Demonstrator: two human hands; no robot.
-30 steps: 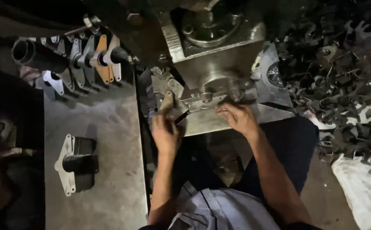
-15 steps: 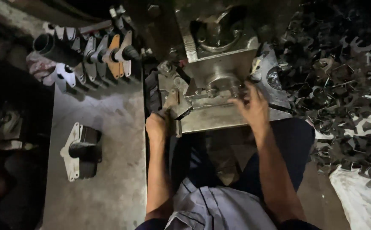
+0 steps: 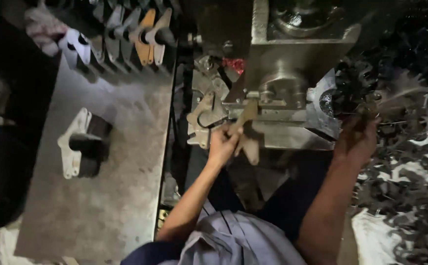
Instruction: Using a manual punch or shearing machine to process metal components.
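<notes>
Looming at the top of the view, the big grey metal press machine (image 3: 292,73) anchors everything; left of it lies the dusty grey steel workbench (image 3: 120,186) with a white flanged bracket (image 3: 79,142). Right of the press, the right hand (image 3: 359,140) has swung away from the die to the dark heap of stamped scrap pieces (image 3: 400,162), its fingers blurred so their grip cannot be told. Below the die, the left hand (image 3: 222,145), fingers closed, now pinches the flat tan metal blank (image 3: 246,132).

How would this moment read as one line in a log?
left hand: holds flat metal piece at press | right hand: reaches into scrap pile | bench: bracket part
</notes>
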